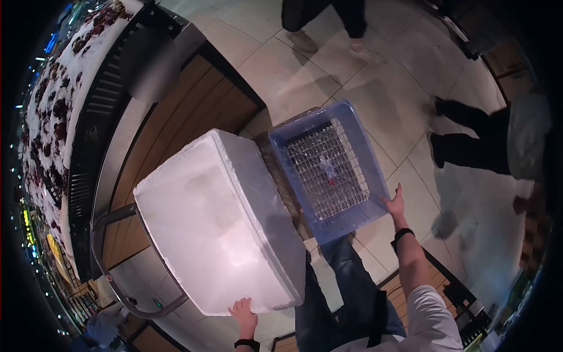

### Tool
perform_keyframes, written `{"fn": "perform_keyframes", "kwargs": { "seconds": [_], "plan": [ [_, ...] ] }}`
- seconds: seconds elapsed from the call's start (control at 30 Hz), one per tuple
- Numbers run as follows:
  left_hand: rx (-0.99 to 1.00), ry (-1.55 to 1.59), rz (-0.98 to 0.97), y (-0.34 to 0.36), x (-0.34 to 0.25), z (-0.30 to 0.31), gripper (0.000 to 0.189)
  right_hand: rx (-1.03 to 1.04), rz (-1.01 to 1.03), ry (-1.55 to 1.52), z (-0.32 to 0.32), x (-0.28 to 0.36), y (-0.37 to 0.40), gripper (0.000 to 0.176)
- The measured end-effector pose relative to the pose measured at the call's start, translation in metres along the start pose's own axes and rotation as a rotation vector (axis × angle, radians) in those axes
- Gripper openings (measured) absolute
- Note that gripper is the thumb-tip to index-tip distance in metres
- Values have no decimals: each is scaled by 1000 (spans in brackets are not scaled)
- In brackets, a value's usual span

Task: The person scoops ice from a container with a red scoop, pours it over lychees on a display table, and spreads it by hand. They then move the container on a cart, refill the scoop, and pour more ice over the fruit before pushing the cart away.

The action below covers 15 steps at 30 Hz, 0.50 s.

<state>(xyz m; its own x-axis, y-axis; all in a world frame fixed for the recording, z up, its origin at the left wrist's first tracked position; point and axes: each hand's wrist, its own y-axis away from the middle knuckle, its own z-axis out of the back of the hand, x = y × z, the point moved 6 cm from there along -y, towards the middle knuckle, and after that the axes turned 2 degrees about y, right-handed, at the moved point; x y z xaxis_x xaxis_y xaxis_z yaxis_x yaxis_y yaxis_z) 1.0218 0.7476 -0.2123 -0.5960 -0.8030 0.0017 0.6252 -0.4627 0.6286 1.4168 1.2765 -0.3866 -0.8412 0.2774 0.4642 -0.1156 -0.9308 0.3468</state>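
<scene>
A large white foam box (205, 211) with a closed lid fills the middle of the view. My left hand (244, 312) rests on its near edge, fingers spread on top. Right of the box is a blue plastic crate (349, 226), which is open at the top. Inside it lies a wire-like grid (328, 170) with a small red spot in it. My right hand (395, 205) is at the crate's near right corner, thumb over the rim and one finger stretched along the outside; its other fingers are partly hidden.
A grey cart handle (108, 258) curves out left of the box. Beyond it stands a wood-panelled display counter (170, 129) with ice and dark red items (58, 105). People in dark trousers stand on the tiled floor (404, 158), at the top (352, 20) and right (475, 141).
</scene>
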Motion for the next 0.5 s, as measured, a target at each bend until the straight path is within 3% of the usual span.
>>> {"fn": "perform_keyframes", "kwargs": {
  "seconds": [0.03,0.1,0.27,0.4,0.43,0.47,0.5],
  "plan": [
    [-24,-1,-27,0,3,-4,52,15,15,-9,-5,0,-16,78],
    [-52,-11,-30,4,4,2,53,468,108,220,-39,12,-25,70],
    [-50,-25,-46,2,-3,1,56,420,320,303,-76,55,13,66],
    [-29,70,-25,8,-2,16,57,605,177,286,-80,65,28,80],
    [-65,-3,-111,10,-8,27,50,577,366,178,-71,67,32,97],
    [-109,-79,-185,12,-11,41,43,400,497,143,-67,53,30,110],
    [-184,-65,-136,10,1,61,43,333,532,70,-60,51,33,104]
  ]
}}
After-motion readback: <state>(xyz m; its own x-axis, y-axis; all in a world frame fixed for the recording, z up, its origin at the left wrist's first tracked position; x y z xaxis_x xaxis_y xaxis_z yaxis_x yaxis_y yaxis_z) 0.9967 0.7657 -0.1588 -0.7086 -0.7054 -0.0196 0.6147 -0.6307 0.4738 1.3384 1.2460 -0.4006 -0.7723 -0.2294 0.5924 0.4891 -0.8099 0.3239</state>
